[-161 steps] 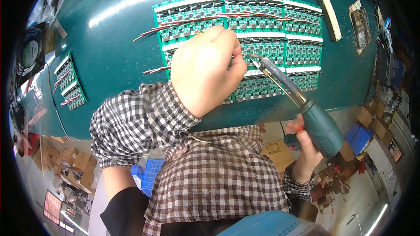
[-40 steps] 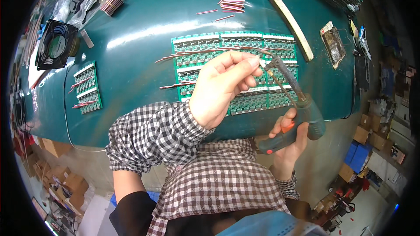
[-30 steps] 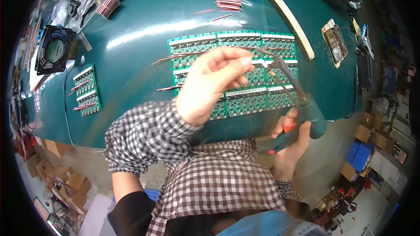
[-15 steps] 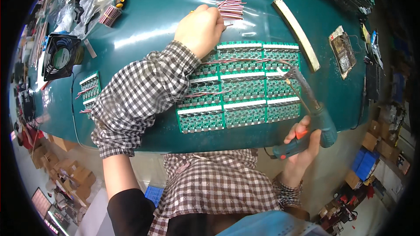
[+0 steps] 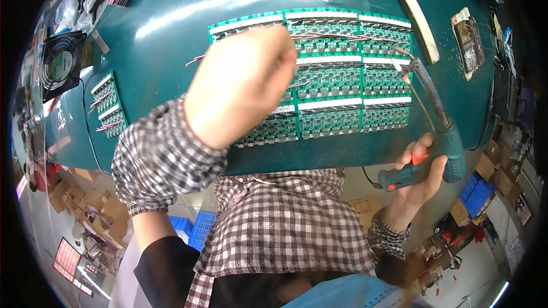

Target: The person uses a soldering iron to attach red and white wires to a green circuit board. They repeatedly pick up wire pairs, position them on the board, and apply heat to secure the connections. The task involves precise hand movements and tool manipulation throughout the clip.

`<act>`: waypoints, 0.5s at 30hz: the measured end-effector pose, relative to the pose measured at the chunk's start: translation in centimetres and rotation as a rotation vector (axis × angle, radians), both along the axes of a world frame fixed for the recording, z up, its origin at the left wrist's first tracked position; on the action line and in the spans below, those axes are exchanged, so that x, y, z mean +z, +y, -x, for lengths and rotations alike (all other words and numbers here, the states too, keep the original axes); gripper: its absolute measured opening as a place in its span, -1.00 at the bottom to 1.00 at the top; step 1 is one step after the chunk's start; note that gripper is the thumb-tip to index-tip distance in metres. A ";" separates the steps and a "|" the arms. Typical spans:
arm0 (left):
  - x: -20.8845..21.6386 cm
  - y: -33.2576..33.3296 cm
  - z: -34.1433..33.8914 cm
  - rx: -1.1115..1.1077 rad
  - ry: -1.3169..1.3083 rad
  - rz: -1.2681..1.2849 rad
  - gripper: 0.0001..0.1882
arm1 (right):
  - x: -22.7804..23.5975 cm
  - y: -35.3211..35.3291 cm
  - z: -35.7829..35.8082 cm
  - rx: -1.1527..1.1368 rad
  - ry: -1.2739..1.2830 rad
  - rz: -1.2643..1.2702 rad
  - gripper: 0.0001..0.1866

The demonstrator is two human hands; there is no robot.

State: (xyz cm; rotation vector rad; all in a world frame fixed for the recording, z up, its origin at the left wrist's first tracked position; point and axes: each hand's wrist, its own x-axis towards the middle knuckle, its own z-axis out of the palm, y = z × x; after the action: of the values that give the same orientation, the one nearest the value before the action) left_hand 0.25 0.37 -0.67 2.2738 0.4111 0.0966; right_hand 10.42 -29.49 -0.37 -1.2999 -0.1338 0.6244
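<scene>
Gripping a soldering gun (image 5: 454,151) in the right hand (image 5: 421,189) while the left hand (image 5: 240,82) (can't tell its grip) is covering circuit boards (image 5: 331,82) on the surface (image 5: 154,71), probably light, stiff, kinda fragile, edges only.

- The tabletop (image 5: 154,80) is of dark green colour.
- The circuit boards (image 5: 330,82) are green with white strips (image 5: 328,60).
- The soldering gun (image 5: 455,155) is dark green, its trigger (image 5: 420,159) orange-red.
- The left sleeve (image 5: 162,157) has black-and-white checks.
- The apron (image 5: 285,231) has brown-and-white checks.

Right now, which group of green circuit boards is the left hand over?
The large middle group, partly hidden by the left hand; the small group lies apart, further left.
</scene>
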 end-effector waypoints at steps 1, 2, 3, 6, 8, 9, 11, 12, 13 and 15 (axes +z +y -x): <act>-0.7 -0.7 0.4 -0.007 0.004 0.001 -0.93 | 0.0 0.0 0.1 0.005 -0.013 0.008 -0.53; -1.5 -1.1 0.6 0.011 -0.005 -0.012 -0.93 | 0.0 0.0 0.2 0.010 -0.016 0.006 -0.52; -1.9 -1.3 0.6 0.015 -0.003 -0.045 -0.93 | 0.0 0.0 0.4 0.015 -0.019 0.004 -0.51; -3.0 -1.7 0.6 0.019 -0.035 -0.122 -0.92 | 0.1 -0.4 0.8 0.021 -0.022 0.017 -0.48; -3.0 -1.7 0.9 0.034 -0.031 -0.104 -0.92 | 0.2 -0.6 1.0 0.019 -0.025 0.032 -0.47; -2.9 -1.8 1.0 0.041 -0.029 -0.094 -0.92 | 0.3 -0.6 1.0 0.016 -0.028 0.039 -0.47; -2.4 -2.6 1.2 0.078 -0.088 -0.011 -0.91 | 0.4 -0.8 1.2 0.011 -0.033 0.049 -0.46; -2.3 -3.0 1.2 0.095 -0.117 0.032 -0.91 | 0.5 -0.9 1.3 0.009 -0.036 0.052 -0.46; -2.4 -3.4 0.8 0.087 -0.117 0.014 -0.91 | 0.6 -1.0 1.5 0.007 -0.038 0.056 -0.46; -2.7 -4.4 0.4 0.087 -0.116 -0.024 -0.91 | 0.7 -1.3 1.7 0.007 -0.039 0.092 -0.45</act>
State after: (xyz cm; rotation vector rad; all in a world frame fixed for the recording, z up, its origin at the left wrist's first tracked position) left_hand -0.20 -4.06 -3.35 2.2609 0.4496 0.2773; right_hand 8.70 -30.83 0.36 -1.4018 -0.1428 0.6171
